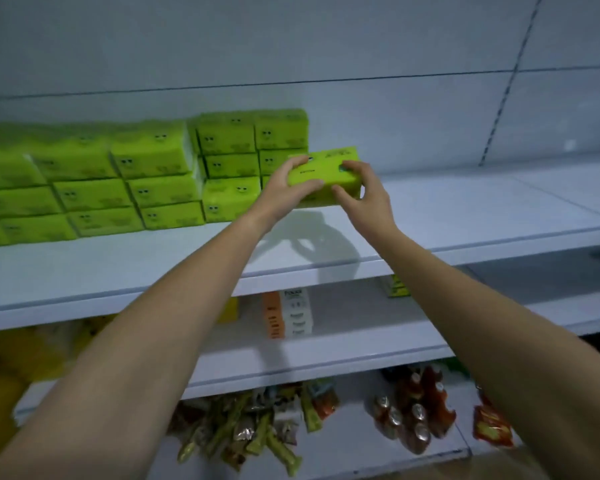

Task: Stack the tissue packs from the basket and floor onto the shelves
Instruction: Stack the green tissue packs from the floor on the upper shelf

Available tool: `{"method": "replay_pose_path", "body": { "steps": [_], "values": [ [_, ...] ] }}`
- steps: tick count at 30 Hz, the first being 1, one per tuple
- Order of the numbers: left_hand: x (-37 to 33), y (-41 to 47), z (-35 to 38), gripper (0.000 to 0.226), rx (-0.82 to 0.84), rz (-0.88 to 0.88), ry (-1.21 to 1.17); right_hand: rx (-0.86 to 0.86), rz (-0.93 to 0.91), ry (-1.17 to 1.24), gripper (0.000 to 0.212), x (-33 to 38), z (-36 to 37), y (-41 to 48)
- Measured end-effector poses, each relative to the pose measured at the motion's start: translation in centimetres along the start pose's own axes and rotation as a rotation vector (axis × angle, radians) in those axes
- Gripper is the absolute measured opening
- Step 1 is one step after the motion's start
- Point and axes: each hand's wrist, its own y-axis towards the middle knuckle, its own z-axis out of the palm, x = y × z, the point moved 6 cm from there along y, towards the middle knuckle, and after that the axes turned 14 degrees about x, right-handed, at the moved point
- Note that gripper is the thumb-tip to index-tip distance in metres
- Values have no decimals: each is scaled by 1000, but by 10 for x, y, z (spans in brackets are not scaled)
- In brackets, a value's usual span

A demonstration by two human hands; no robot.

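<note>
A bright green tissue pack (326,171) is held over the white upper shelf (465,209), just right of the stacked packs. My left hand (286,190) grips its left end, thumb along the front. My right hand (362,194) grips its right end, fingers curled over the top. Whether the pack's underside touches the shelf or another pack is hidden by my hands. Several matching green packs (160,178) stand stacked in rows three high along the left half of the shelf. Neither basket nor floor shows.
The right part of the upper shelf is bare white board. Below, a middle shelf (326,355) holds orange-and-white boxes (286,313) and yellow goods. The bottom shelf carries snack packets (257,424) and sauce bottles (413,410).
</note>
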Motion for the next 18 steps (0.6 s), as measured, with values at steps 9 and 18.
{"method": "replay_pose_path", "body": {
  "steps": [9, 18],
  "values": [
    [80, 2, -120, 53, -242, -63, 157, 132, -41, 33, 43, 4, 131, 78],
    [78, 1, -128, 27, -598, 149, 1126, 42, 24, 34, 47, -3, 162, 99]
  ]
}}
